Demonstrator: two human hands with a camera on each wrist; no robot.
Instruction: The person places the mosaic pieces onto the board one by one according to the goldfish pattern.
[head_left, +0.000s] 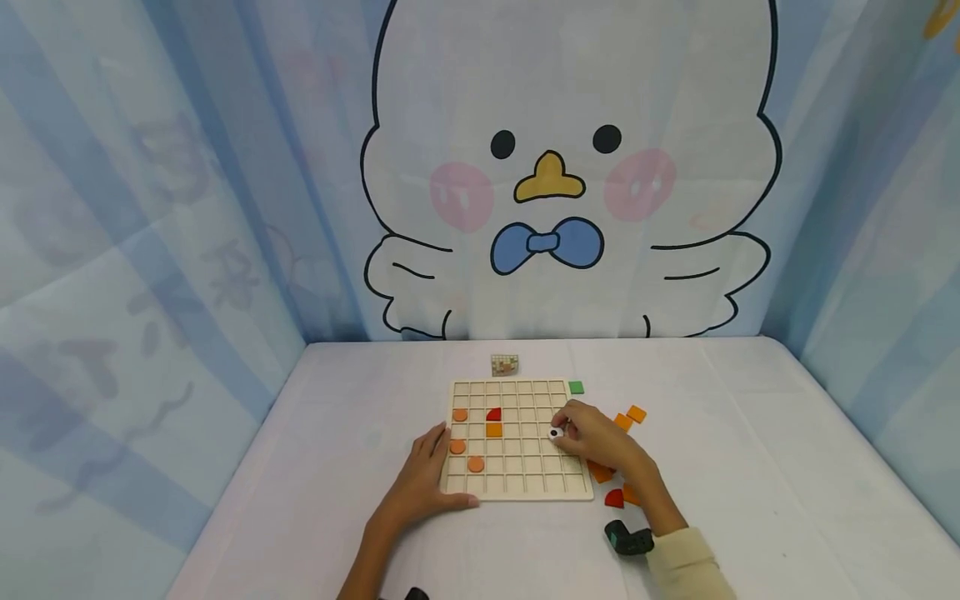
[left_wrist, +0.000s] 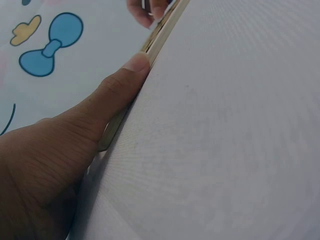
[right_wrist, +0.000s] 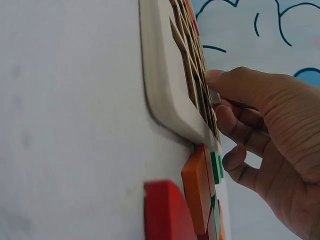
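Observation:
A square wooden grid board [head_left: 525, 479] lies on the table. Its cells hold several orange round pieces [head_left: 476, 464], a red quarter-round piece [head_left: 493, 414] and an orange square piece [head_left: 493, 430]. My left hand [head_left: 422, 479] rests at the board's near left corner, fingers extended along the left side and thumb [left_wrist: 117, 90] against the front edge. Over the right side of the grid, my right hand [head_left: 600, 437] pinches a small white round piece with a black dot [head_left: 555, 433] between thumb and fingers. In the right wrist view that piece is mostly hidden by the fingers.
Loose orange square pieces [head_left: 636, 413] and a red quarter-round piece [head_left: 614, 498] lie right of the board, partly under my right forearm. A green square [head_left: 576, 387] sits by the far right corner. Behind the board is a small picture card [head_left: 505, 365]. A printed curtain [head_left: 570, 300] stands behind.

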